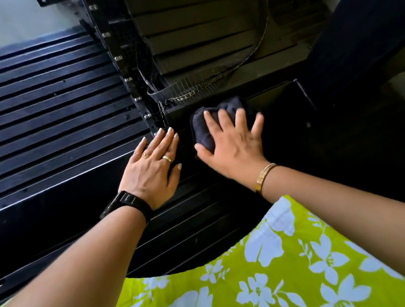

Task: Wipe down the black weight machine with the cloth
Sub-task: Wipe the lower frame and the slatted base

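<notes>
The black weight machine [276,104] fills the middle of the view, with a stack of dark plates [197,29] rising behind a flat black ledge. A dark bunched cloth [219,113] lies on that ledge. My right hand [232,146] presses flat on the cloth with spread, straight fingers. My left hand [153,166] rests flat on the black surface just left of the cloth, fingers extended, with rings and a black watch on the wrist.
A second stack of ribbed black plates [36,113] spreads to the left. A bolted black upright [120,60] and a loose strap [253,47] run along the plate stack. A dark post [366,21] rises at right. My green floral clothing [270,288] fills the bottom.
</notes>
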`<state>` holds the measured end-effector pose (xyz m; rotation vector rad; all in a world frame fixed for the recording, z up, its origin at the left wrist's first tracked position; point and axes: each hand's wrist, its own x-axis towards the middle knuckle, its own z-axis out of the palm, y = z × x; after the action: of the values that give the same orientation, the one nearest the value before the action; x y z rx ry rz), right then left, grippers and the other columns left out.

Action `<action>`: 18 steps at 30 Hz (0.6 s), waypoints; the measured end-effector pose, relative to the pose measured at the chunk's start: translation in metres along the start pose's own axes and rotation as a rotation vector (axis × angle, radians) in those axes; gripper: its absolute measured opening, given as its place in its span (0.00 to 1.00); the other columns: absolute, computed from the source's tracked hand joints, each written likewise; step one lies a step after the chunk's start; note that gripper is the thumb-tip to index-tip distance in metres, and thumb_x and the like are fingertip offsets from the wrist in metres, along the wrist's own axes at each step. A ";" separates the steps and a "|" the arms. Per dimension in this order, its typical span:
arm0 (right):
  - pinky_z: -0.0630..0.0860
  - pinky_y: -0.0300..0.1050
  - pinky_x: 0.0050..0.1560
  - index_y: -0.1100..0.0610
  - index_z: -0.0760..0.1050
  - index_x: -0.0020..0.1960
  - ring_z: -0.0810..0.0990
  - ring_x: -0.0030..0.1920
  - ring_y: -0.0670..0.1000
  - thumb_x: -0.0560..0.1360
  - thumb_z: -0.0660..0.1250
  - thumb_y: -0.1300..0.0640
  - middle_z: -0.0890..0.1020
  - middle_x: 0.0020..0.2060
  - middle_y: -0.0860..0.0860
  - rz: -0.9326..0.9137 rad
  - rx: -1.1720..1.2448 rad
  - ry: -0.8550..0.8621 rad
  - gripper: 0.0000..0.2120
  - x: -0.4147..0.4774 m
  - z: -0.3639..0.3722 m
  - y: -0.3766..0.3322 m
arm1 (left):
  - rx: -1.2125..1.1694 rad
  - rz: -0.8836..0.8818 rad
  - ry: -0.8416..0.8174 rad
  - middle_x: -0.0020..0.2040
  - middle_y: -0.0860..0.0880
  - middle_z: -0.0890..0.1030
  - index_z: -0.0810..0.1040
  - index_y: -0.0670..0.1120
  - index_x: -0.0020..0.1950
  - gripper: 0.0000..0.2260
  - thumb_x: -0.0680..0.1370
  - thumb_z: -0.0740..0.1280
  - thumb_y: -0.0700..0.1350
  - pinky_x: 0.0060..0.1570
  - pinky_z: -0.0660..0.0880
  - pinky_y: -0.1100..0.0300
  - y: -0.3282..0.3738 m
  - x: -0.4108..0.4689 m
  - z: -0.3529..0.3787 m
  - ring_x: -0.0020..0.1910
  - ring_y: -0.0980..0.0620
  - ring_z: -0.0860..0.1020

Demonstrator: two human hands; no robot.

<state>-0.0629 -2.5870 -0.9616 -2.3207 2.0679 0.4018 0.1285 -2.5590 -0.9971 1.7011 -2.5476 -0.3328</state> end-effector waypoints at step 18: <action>0.54 0.62 0.72 0.53 0.53 0.79 0.52 0.75 0.64 0.77 0.54 0.36 0.54 0.78 0.53 0.508 0.205 0.002 0.36 0.009 0.009 0.011 | -0.006 0.026 -0.015 0.78 0.46 0.59 0.59 0.43 0.77 0.30 0.78 0.45 0.56 0.75 0.49 0.50 -0.002 -0.001 -0.002 0.77 0.49 0.55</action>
<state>-0.0738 -2.5960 -0.9699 -1.6703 2.5464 0.1732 0.1312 -2.5589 -0.9958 1.6681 -2.5739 -0.3522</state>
